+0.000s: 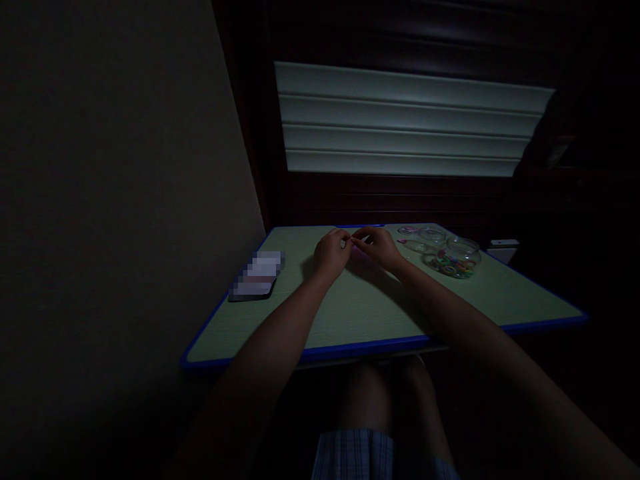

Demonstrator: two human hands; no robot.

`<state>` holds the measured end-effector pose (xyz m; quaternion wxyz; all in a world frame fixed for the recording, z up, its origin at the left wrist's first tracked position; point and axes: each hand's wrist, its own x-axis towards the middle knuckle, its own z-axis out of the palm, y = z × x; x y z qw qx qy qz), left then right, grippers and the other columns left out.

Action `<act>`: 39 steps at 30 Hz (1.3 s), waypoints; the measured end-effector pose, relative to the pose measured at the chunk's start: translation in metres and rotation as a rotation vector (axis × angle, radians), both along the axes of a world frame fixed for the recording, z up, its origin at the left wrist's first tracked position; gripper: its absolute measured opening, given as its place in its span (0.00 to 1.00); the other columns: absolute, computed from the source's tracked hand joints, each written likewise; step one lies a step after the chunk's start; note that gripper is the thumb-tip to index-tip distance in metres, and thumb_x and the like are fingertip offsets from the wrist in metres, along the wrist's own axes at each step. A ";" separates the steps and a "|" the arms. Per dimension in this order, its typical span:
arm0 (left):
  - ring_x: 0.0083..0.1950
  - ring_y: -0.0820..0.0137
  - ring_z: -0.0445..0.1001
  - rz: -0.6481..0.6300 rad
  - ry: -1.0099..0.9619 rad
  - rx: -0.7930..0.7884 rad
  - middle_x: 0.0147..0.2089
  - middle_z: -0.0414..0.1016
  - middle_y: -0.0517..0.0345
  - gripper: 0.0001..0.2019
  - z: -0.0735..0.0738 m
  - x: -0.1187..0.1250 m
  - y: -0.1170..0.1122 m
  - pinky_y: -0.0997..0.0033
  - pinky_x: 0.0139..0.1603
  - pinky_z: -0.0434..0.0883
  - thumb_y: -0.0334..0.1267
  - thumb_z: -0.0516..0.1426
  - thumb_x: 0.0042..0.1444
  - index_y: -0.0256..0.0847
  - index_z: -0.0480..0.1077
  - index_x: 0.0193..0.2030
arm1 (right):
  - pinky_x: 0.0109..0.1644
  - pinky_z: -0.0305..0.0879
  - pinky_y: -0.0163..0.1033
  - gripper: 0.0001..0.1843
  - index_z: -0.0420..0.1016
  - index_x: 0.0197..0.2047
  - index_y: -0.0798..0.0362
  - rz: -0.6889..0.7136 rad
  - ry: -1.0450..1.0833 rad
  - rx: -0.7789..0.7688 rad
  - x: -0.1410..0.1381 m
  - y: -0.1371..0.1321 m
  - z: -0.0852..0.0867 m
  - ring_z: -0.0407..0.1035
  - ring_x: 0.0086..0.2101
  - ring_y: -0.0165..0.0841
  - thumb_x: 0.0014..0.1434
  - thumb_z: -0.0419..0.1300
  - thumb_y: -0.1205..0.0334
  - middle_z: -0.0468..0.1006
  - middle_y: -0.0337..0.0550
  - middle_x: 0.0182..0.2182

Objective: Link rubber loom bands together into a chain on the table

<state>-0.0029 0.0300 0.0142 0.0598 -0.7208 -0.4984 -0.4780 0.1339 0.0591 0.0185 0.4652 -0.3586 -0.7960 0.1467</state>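
My left hand and my right hand meet near the far edge of a pale green table with a blue rim. Both hands have their fingers pinched together around something small and thin between them; it is too small and dim to name. A faint pinkish patch lies on the table under my right hand. To the right of my right hand stands a glass bowl holding several small coloured pieces.
A second, smaller glass bowl stands behind the first. A dark phone with a blurred screen lies at the table's left. A wall runs along the left; a slatted blind hangs behind. My knees show below the table.
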 end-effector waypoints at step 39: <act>0.29 0.74 0.72 -0.045 -0.522 -0.266 0.29 0.73 0.58 0.07 -0.007 0.000 0.020 0.77 0.27 0.67 0.36 0.55 0.45 0.38 0.70 0.31 | 0.26 0.58 0.31 0.12 0.68 0.25 0.58 0.043 0.179 -0.318 -0.001 0.001 -0.002 0.61 0.21 0.24 0.45 0.58 0.56 0.71 0.40 0.21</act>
